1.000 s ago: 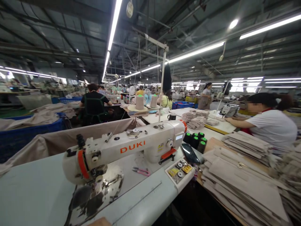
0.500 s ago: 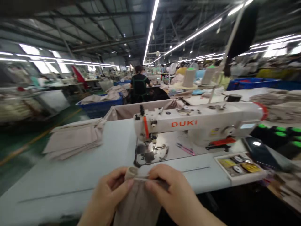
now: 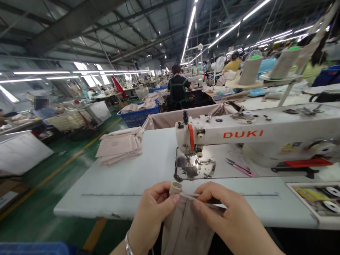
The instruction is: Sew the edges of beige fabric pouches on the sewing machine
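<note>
Both my hands hold one beige fabric piece (image 3: 186, 226) at the near edge of the sewing table (image 3: 132, 177). My left hand (image 3: 151, 212) pinches its upper left corner, where the cloth curls into a small roll. My right hand (image 3: 228, 216) pinches the top edge a little to the right, fingers closed. The cloth hangs down below the table edge. Just beyond my hands stands a white DUKI sewing machine (image 3: 239, 136), its needle plate (image 3: 195, 168) directly ahead of the fabric.
A stack of beige pieces (image 3: 119, 145) lies at the table's far left. Pink snips (image 3: 240, 167) lie by the machine base. A tray of bobbins (image 3: 318, 198) sits at right. Thread cones (image 3: 251, 69) stand behind. A person in black (image 3: 177, 90) works ahead, beside a blue bin (image 3: 139, 115).
The view swung left from the stacks at the right to the machine's needle end. My hands came into view holding the fabric, then kept it pinched near the table edge.
</note>
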### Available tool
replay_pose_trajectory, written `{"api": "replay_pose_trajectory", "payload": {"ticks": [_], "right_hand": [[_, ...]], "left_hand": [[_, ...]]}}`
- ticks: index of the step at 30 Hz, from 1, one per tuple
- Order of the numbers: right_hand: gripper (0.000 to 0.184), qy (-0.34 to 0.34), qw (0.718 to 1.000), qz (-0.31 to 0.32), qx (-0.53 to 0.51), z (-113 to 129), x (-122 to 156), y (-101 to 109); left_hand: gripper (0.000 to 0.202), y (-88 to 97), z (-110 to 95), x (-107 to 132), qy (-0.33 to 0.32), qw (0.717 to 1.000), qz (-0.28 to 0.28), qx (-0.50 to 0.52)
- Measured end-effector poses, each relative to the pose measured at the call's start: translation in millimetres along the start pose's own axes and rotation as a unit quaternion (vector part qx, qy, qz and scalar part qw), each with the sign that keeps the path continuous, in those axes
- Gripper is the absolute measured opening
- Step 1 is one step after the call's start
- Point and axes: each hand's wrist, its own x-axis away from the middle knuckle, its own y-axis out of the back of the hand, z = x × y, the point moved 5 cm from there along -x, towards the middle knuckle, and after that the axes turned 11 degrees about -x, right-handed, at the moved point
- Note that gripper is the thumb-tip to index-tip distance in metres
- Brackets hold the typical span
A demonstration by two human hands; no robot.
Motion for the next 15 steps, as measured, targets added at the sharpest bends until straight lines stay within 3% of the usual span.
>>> {"api": "replay_pose_trajectory", "payload": {"ticks": [7,9,10,13,15], "right_hand": [[0.010,-0.024,1.000,0.006,0.017,1.4,-1.7,-2.5],[0.008,-0.005,0.998,0.055,0.010,6.1,-0.8,-5.0],[0.016,0.018,0.995,0.100,-0.002,8.5,0.0,-8.6],[0.042,0.088,0.965,0.247,-0.003,2.8,1.2,-26.7],[0.038,0.127,0.944,0.290,0.093,-15.9,-6.1,-41.1]], "left_hand": [[0.022,1.0,-9.3,-1.8,-0.009,0.998,0.020,-0.059],[0.023,3.8,-13.5,-6.4,0.003,0.993,0.064,-0.104],[0.024,5.0,-14.4,-10.3,0.010,0.986,0.099,-0.131],[0.023,9.1,-8.5,-30.5,0.014,0.930,0.206,-0.304],[0.019,13.3,0.9,-54.7,0.005,0.876,0.226,-0.426]]}}
